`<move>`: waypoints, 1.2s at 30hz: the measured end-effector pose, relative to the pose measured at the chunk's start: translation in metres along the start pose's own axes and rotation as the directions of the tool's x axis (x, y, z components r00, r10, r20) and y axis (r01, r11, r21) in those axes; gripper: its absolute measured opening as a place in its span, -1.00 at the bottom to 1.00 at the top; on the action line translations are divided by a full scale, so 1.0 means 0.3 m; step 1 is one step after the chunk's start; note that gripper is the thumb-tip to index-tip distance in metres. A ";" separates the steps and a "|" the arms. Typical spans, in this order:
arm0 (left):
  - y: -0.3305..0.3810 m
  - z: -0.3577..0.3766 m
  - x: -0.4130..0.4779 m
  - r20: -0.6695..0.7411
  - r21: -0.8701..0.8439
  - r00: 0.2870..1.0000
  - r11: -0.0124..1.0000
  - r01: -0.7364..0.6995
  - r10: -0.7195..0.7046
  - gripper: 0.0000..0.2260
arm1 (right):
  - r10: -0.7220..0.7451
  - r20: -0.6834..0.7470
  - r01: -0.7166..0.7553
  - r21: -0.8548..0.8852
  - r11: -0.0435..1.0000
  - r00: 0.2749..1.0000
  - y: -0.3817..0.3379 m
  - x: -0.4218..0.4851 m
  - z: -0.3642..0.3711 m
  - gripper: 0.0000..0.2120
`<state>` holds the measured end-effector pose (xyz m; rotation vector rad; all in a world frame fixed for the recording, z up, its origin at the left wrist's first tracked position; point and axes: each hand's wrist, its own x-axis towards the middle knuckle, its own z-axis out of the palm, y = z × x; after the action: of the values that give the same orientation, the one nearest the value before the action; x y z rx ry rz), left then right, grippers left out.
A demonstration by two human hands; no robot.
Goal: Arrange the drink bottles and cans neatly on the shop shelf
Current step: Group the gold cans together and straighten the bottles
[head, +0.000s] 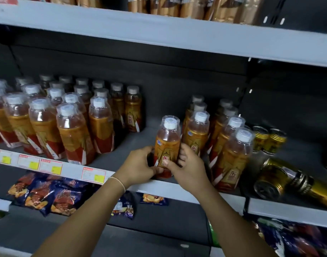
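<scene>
Standing upright, amber bottle, white-capped, gold-red label, gripped by both hands

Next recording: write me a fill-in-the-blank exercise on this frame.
The left hand and right hand grip one bottle, which is held ___.
Its cap is ___.
The gold can at front right lies on its ___.
The snack packets lie on the shelf ___ that bottle.
Missing: upright, white, side, below.
</scene>
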<state>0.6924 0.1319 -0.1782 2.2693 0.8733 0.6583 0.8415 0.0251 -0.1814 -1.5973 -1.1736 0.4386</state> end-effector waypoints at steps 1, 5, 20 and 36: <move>0.015 0.018 -0.004 0.002 0.000 1.000 1.000 0.007 -0.007 -0.58 | 0.003 -0.015 -0.003 0.017 1.000 1.000 0.013 -0.021 -0.017 -0.51; 0.074 0.083 -0.018 -0.002 -0.019 1.000 1.000 0.024 -0.024 -0.64 | 0.025 -0.043 -0.024 0.035 0.999 0.999 0.057 -0.087 -0.074 -0.47; 0.111 0.167 0.034 0.034 -0.025 0.985 0.985 -0.169 0.170 -0.54 | 0.033 -0.296 -0.077 -0.138 0.988 0.955 0.079 -0.185 -0.085 -0.51; 0.058 0.216 0.036 0.006 0.010 0.953 0.953 -0.303 0.303 -0.42 | 0.036 -0.374 -0.147 -0.273 0.951 0.927 0.105 -0.177 -0.055 -0.53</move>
<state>0.7474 0.1060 -0.2085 2.4379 0.5295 0.7831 0.8447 -0.0275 -0.2176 -1.9026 -0.9077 0.0129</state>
